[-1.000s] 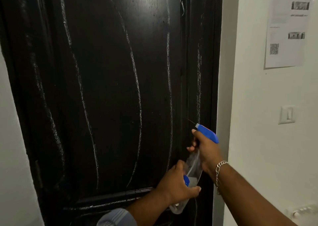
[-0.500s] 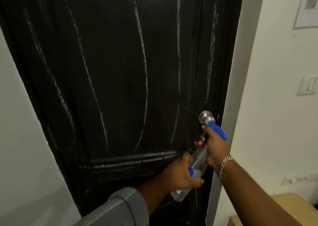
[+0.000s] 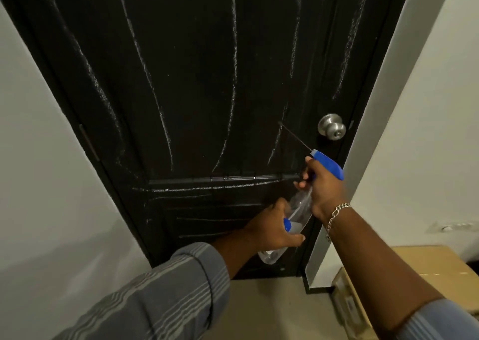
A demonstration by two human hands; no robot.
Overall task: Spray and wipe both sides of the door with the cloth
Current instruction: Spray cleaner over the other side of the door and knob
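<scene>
A black door [image 3: 197, 80] streaked with long white chalk-like lines fills the view, its silver knob [image 3: 332, 126] at the right. I hold a clear spray bottle [image 3: 298, 210] with a blue spray head [image 3: 328, 164] in front of the door's lower right panel. My right hand [image 3: 322, 187] grips the neck under the spray head, a finger by the trigger. My left hand [image 3: 274, 229] grips the bottle's body lower down. The nozzle points at the door below the knob. No cloth is in view.
White walls flank the door; the right door frame [image 3: 368, 132] runs diagonally. A cardboard box [image 3: 425, 267] stands on the floor at the lower right. Pale floor [image 3: 269, 311] lies below the door. A chain bracelet [image 3: 337, 214] is on my right wrist.
The camera has tilted down, bringing the knob, the door's lower panel, the floor and the box into view. Both hands keep the same hold on the bottle.
</scene>
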